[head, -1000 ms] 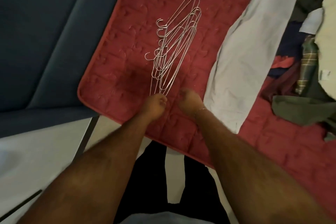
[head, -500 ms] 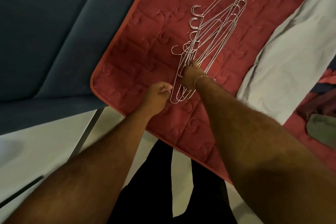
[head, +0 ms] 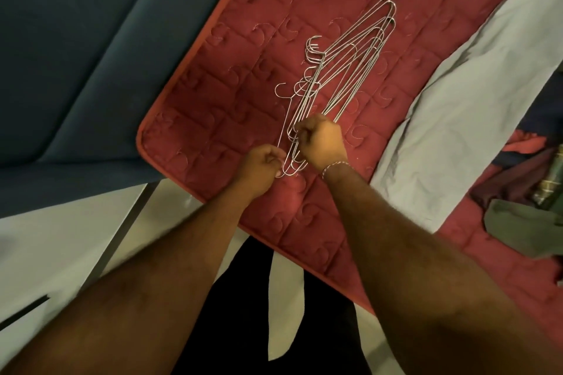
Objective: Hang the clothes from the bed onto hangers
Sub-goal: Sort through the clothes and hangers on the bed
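While both forearms reach forward from the bottom of the frame, the right hand [head: 322,143] sits curled into a fist over the near end of a bundle of wire hangers [head: 344,70], fingers closed round several of the wires. A thin metal bracelet [head: 335,165] circles the right wrist. The left hand [head: 262,165], just beside and slightly nearer the viewer, pinches the rounded near corner of one wire; fingers curled, thumb side toward the bundle. Which single hanger it has hold of cannot be made out, the wires overlapping too closely there.

Hangers: silver wire, stacked and fanned, long axis running from the hands up and to the right. Hooks point left, staggered along the stack. Far ends lie on the bed; near ends appear raised slightly in the hands.

Bed: red quilted cover [head: 243,70] with stitched swirl pattern, its rounded corner to the left of the left hand. A pale grey garment [head: 457,119] lies spread to the right of the hangers, apart from them. Further right, at the frame edge, a heap of darker clothes [head: 524,192]: maroon, olive, navy.

Left of the bed: dark blue upholstered surface [head: 76,55]. Below: pale floor [head: 61,237] and the person's dark trousers [head: 243,313].
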